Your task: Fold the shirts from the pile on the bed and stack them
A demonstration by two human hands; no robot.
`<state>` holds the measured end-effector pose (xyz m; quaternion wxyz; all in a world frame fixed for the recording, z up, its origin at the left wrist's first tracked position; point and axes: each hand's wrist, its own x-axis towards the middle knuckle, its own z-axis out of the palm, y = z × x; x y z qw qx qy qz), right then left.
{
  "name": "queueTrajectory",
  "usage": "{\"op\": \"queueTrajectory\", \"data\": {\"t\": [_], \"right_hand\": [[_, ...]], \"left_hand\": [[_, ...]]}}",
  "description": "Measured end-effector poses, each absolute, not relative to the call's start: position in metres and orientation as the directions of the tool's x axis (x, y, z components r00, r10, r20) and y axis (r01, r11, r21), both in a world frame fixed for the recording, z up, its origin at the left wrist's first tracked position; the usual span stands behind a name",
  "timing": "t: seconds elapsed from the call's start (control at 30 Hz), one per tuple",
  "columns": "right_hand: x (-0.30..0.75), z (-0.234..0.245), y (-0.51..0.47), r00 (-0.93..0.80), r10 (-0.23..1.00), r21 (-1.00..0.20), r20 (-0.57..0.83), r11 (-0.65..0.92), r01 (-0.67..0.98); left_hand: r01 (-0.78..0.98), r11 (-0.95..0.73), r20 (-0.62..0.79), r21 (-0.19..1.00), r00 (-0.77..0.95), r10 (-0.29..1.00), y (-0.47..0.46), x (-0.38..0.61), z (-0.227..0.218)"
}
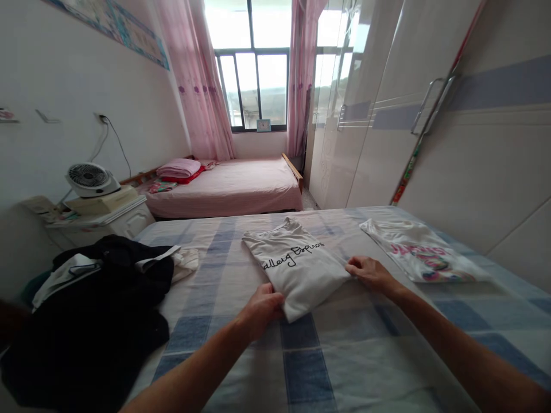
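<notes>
A folded white T-shirt with black script lettering [297, 261] lies on the blue-and-white checked bedsheet [344, 355] in front of me. My left hand [260, 307] is closed on the shirt's near left corner. At the shirt's right edge, my right hand [369, 271] has its fingers curled on the cloth. A second folded white T-shirt with a pink and multicoloured print [424, 252] rests on the sheet to the right, apart from both hands.
A heap of black and white clothes [99, 292] covers the bed's left side. A white nightstand with a small fan [92, 179] stands at the left wall. Beyond are a pink bed [232, 186], a window and a tall wardrobe [430, 115] on the right.
</notes>
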<state>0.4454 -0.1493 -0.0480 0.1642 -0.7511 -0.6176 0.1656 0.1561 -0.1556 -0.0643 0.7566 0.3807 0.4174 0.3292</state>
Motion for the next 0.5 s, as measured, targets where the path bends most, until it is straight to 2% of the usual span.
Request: {"op": "queueTrajectory", "data": {"t": [0.2, 0.37, 0.43, 0.5], "right_hand": [[0.458, -0.034, -0.146, 0.019, 0.994, -0.460, -0.112, -0.068, 0.885], [0.464, -0.036, -0.118, 0.058, 0.986, -0.460, -0.157, -0.125, 0.879], [0.456, -0.041, -0.108, 0.048, 0.980, -0.510, -0.192, -0.141, 0.848], [0.446, -0.044, -0.101, -0.044, 0.963, -0.623, -0.267, -0.138, 0.770]], "left_hand": [[-0.143, 0.504, -0.356, 0.852, 0.548, 0.757, -0.158, 0.134, -0.058], [-0.138, 0.527, -0.364, 0.839, 0.576, 0.731, -0.156, 0.131, -0.054], [-0.143, 0.510, -0.362, 0.848, 0.547, 0.755, -0.152, 0.136, -0.056], [-0.145, 0.496, -0.372, 0.856, 0.494, 0.786, -0.148, 0.143, -0.059]]}}
